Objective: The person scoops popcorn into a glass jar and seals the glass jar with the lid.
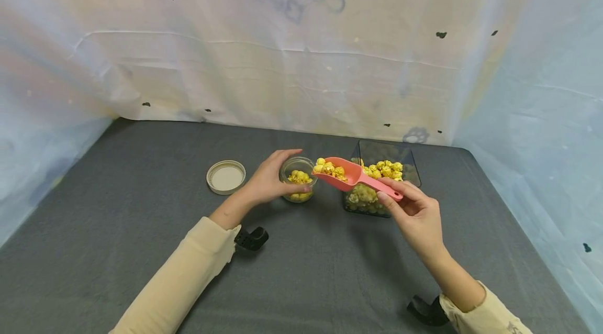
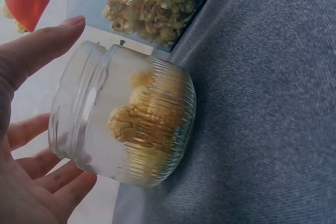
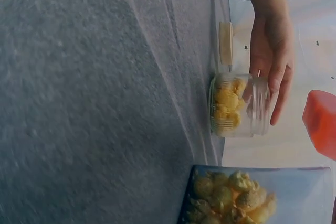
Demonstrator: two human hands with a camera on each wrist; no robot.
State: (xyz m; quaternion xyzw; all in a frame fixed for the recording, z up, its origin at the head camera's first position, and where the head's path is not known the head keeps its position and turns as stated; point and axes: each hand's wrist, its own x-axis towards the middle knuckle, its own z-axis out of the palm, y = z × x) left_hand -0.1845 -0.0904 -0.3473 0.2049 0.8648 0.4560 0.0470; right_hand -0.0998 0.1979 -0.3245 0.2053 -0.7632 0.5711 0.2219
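A small ribbed glass jar (image 2: 105,108) stands on the cloth, partly filled with yellow popcorn (image 1: 299,177). My left hand (image 1: 269,177) curves round its neck, thumb on the near side and fingers on the far side. In my right hand (image 1: 416,216), thumb and fingers pinch the handle of a pink scoop (image 1: 350,170). The scoop carries several popcorn pieces and its lip points left, close to the jar's mouth. Behind and below the scoop, a clear square container (image 1: 410,166) holds more popcorn; the scoop and right hand partly cover it in the head view.
A round lid (image 1: 226,177), pale inside, lies on the dark grey cloth (image 1: 141,208) left of the jar. Patterned sheeting (image 1: 282,82) rises along the back and sides of the table. Black wrist straps (image 1: 252,238) sit at both cuffs.
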